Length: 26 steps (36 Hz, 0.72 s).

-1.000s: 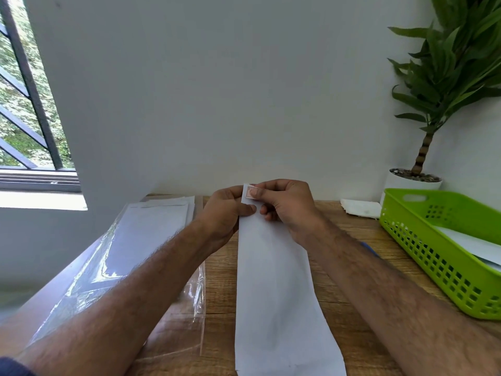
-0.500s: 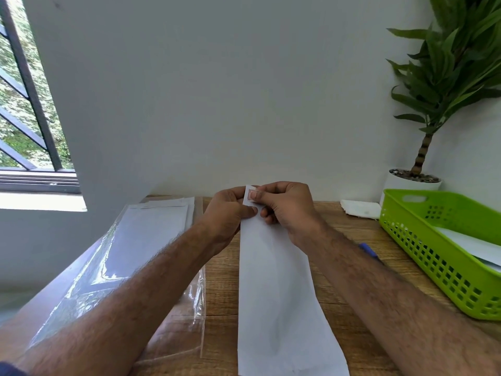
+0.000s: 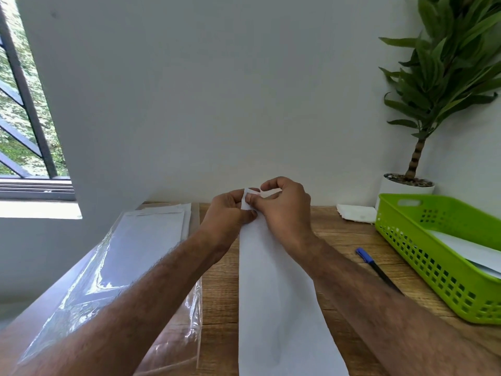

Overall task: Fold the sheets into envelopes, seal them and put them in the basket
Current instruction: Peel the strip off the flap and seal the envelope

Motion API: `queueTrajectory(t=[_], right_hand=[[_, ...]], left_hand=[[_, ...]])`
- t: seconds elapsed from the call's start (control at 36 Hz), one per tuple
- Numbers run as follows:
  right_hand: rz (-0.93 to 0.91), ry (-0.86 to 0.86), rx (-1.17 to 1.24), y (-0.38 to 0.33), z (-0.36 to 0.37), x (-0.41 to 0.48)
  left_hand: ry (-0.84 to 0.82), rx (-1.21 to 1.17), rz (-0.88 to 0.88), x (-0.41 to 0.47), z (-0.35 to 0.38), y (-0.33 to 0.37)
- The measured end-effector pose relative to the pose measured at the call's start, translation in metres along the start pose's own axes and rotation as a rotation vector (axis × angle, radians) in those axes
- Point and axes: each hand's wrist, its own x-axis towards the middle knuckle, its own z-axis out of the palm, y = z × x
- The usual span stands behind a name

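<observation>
A: Where is the folded sheet [image 3: 276,294]?

B: It lies flat on the wooden counter [image 3: 219,294] as a long, narrow white strip. It runs from 6 o'clock at the near edge out toward 12 o'clock, where both hands meet on its far tip.

A: How does the left hand [image 3: 233,210] hold it?

B: Its fingers are curled, and the thumb bears down on the strip's left edge close to the tip, so it pinches the paper.

A: And the right hand [image 3: 284,210]?

B: It is curled too. Its thumb and forefinger pinch a small white flap [image 3: 248,196] that stands up at the tip, just beside the left hand. I cannot tell exactly what the flap is.

A: The basket [image 3: 423,256]?

B: It is green plastic and sits at 3 o'clock, well apart from the strip. White paper [image 3: 466,251] lies inside it.

A: What lies between them?

B: A pen [image 3: 376,267] with a blue cap, at 2 o'clock. Its near end is hidden behind the right forearm.

A: And the left side?

B: At 9 to 10 o'clock there is a clear plastic sleeve [image 3: 103,278] with flat sheets [image 3: 151,234] in it, partly under the left forearm. At 1 o'clock a small white wad [image 3: 355,213] lies by the basket's far corner, with a potted plant [image 3: 439,85] behind it.
</observation>
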Motion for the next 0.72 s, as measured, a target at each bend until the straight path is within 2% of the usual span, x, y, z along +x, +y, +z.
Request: queueTrajectory(t=[0.11,0.19,0.39,0.5,0.72], right_hand=[[-0.011,0.053,-0.159,0.0,-0.002,0.0],[0.054,0.074,-0.298,0.003,-0.004,0.006],[0.185,0.012,-0.128,0.007,-0.005,0.013],[0.174,0.035,-0.018,0.009,0.001,0.014],[0.098,0.013,-0.029,0.01,0.001,0.008]], left_hand=[[0.018,-0.053,-0.014,0.0,-0.002,0.003],[0.026,-0.125,-0.05,0.001,-0.003,0.004],[0.022,-0.276,-0.116,0.001,-0.002,0.008],[0.038,-0.293,-0.126,0.001,-0.001,0.01],[0.054,-0.291,-0.143,0.002,-0.004,0.012]])
